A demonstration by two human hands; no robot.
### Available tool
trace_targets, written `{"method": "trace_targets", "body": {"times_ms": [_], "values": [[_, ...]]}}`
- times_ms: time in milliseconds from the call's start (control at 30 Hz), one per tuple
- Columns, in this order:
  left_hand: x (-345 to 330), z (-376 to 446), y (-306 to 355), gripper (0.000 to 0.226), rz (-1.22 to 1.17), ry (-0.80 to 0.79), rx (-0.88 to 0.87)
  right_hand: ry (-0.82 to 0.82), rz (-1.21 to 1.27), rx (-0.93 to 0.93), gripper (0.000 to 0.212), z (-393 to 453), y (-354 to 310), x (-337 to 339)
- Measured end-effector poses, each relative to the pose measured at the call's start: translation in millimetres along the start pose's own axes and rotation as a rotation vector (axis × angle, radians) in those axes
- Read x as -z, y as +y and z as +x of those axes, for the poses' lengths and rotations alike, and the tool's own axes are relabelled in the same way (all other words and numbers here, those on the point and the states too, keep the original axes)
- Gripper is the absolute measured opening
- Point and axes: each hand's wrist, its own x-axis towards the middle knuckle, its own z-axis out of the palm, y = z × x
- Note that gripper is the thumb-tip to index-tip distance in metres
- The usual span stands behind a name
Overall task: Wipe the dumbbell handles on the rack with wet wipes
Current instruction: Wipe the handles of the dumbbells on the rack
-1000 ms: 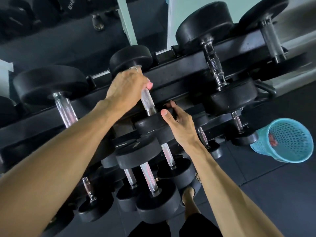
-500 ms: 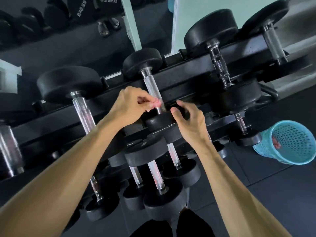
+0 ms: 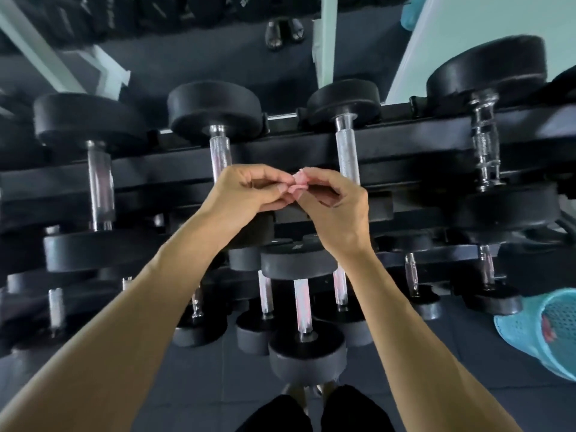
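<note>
Black steel dumbbell rack (image 3: 405,145), top tier, left end to right end: four black round-headed dumbbells with chrome handles, the third handle (image 3: 346,157) knurled. In front of the tier's middle: left hand (image 3: 249,190), fingers curled, and right hand (image 3: 335,198), fingers curled, fingertips meeting, both pinching one small crumpled pink wet wipe (image 3: 298,183), clear of every handle. Lower tiers: smaller dumbbells. Floor beside the rack's right end: turquoise perforated plastic basket (image 3: 542,335).
</note>
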Motion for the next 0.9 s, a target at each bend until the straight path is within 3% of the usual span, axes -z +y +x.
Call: {"method": "trace_targets", "body": {"times_ms": [100, 233, 300, 400, 500, 633, 900], "values": [[10, -12, -4, 0.014, 0.147, 0.098, -0.084, -0.045, 0.072, -0.050, 0.023, 4, 2, -10], [37, -21, -25, 0.008, 0.507, 0.515, -0.240, -0.098, 0.034, -0.104, 0.020, 15, 13, -28], [46, -22, -41, 0.015, 0.650, 0.621, -0.235, -0.094, 0.007, -0.119, 0.022, 22, 17, -38], [49, -17, -65, 0.036, 0.722, 0.613, -0.108, -0.107, -0.025, -0.115, 0.024, 34, 21, -54], [49, -12, -77, 0.049, 0.619, 0.617, -0.111, -0.113, -0.048, -0.105, 0.023, 47, 24, -69], [52, -11, -84, 0.040, 0.536, 0.670, -0.175, -0.113, -0.081, -0.075, 0.020, 66, 26, -89], [79, -10, -96, 0.038, 0.393, 0.591, -0.220, -0.094, -0.200, 0.071, 0.016, 103, 33, -121]]}}
